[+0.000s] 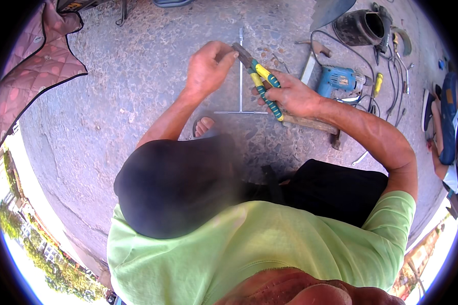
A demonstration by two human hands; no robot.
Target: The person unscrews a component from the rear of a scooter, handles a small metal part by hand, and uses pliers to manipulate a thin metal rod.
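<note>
My right hand (296,95) is wrapped around the yellow and green handles of a pair of pliers (260,76). The handles stand slightly apart, and the dark jaws point up and left. At the jaw tips, my left hand (208,66) is closed, thumb and forefinger pinched together; whatever lies between them is too small to make out. Beneath the pliers, a long T-handle wrench (241,94) lies on the ground, its crossbar toward me. A hammer (313,123) with a wooden handle rests on the ground below my right wrist.
Right of my hands lie a blue power drill (338,79), a yellow-handled screwdriver (378,84), a second hammer-like tool (309,67), cords and spanners. A black cylinder (352,28) lies beyond them. A pink quilted cloth (40,76) hangs at far left. Another person (448,122) is at the right edge.
</note>
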